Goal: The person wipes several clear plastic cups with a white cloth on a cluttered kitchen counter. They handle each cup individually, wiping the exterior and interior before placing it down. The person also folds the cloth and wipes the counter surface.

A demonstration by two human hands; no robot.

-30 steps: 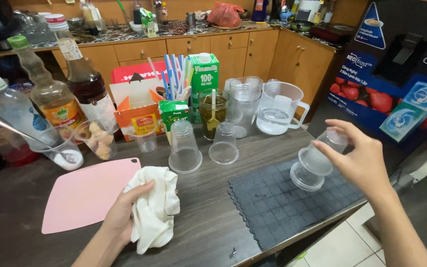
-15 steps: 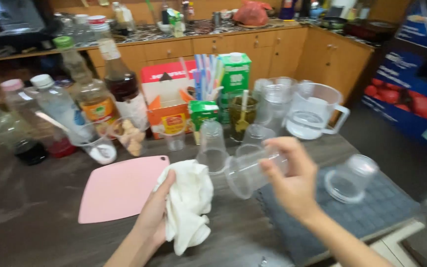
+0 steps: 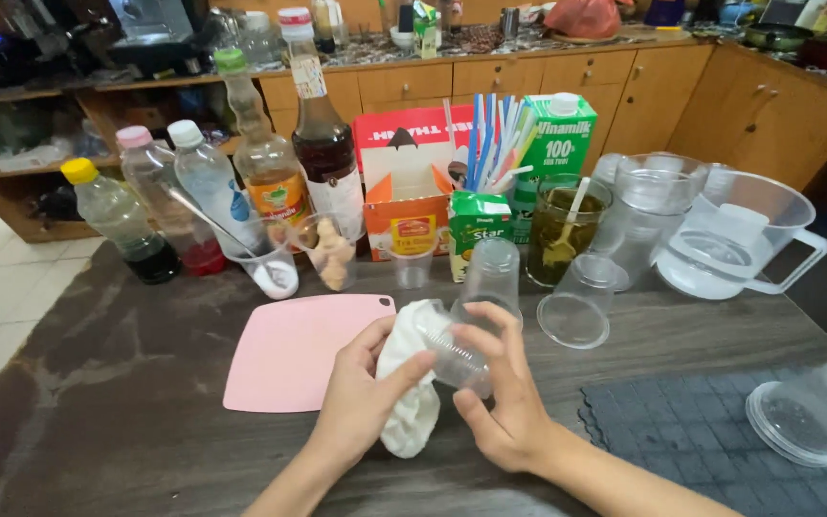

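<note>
Both hands have come together since half a second ago: the clear plastic cup (image 3: 452,356) that the right hand (image 3: 502,402) carried in from the side now lies on its side between the two hands, just above the dark tabletop (image 3: 126,421). Right-hand fingers curl around the cup's base end, thumb on top, pinching it. The left hand (image 3: 366,397) presses a white cloth (image 3: 404,407) into the cup's mouth, fingers bunched around the fabric, thumb against the cup wall.

Beside the hands lies a pink cutting board (image 3: 289,354), bare. Behind it, one empty cup (image 3: 492,278) stands upside down and another (image 3: 578,308) lies tipped on its side. A glass jar (image 3: 562,230) holds greenish liquid with a spoon in it. To its right, a clear measuring jug (image 3: 734,239) looks nearly empty. Far right, a cup (image 3: 815,412) lies on its side on the dark mat (image 3: 681,431).

Along the back stand bottles: a tall dark syrup bottle (image 3: 323,144), an amber one (image 3: 265,163), and a yellow-capped bottle (image 3: 122,220) with a dark remnant at the bottom. A small cup (image 3: 329,251) holds pale lumps.
</note>
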